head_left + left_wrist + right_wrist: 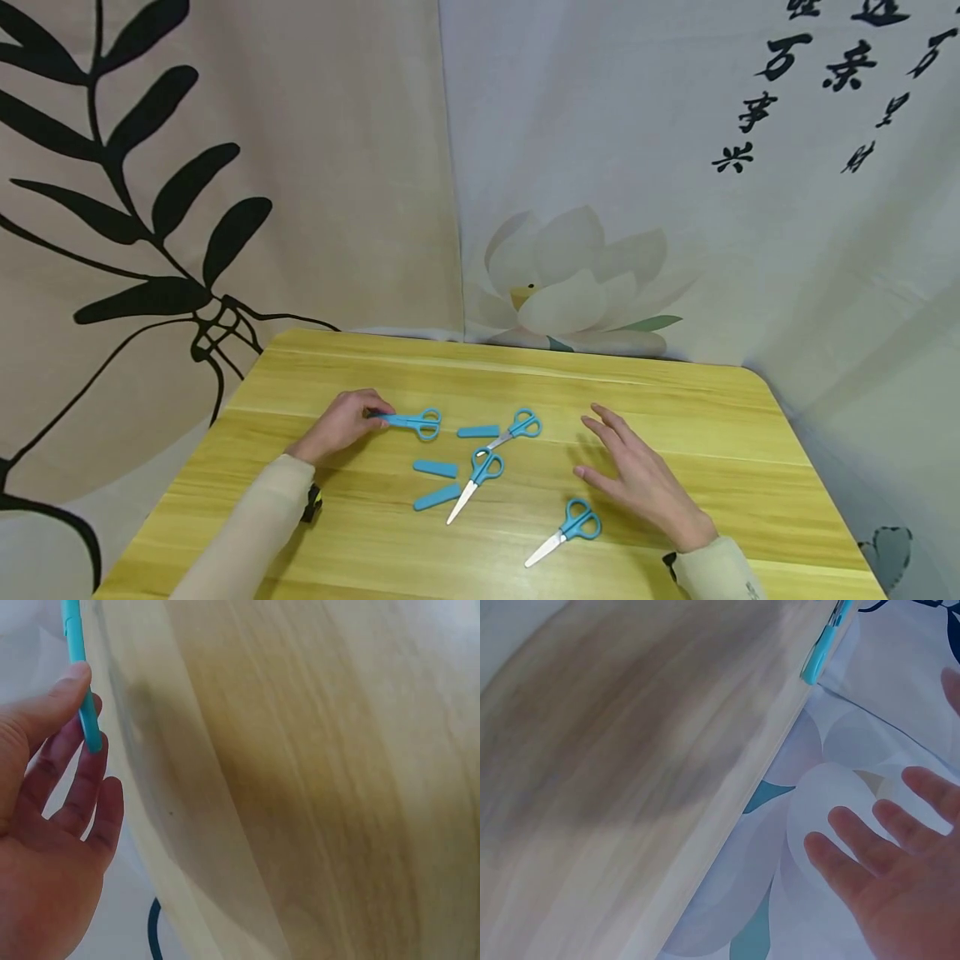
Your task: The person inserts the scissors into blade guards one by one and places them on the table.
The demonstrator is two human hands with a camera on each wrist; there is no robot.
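My left hand [354, 423] pinches the covered blade end of a pair of blue scissors [429, 425]; its ring handles point right. In the left wrist view, thumb and fingers grip a slim blue end of the sheath [90, 724]. My right hand [637, 475] is held above the table with fingers spread, touching nothing. Nearest to it lies a pair of scissors [581, 522] with a bare blade. Two more uncovered pairs lie in the middle, the front scissors [486, 467] and the rear scissors [525, 423], whose blade is partly hidden by the front pair's handles.
Loose blue blade covers lie left of the middle scissors: a rear cover [477, 432], a middle cover [435, 468] and a front cover [437, 497]. The wooden table [360, 550] ends at a printed curtain [360, 192] behind.
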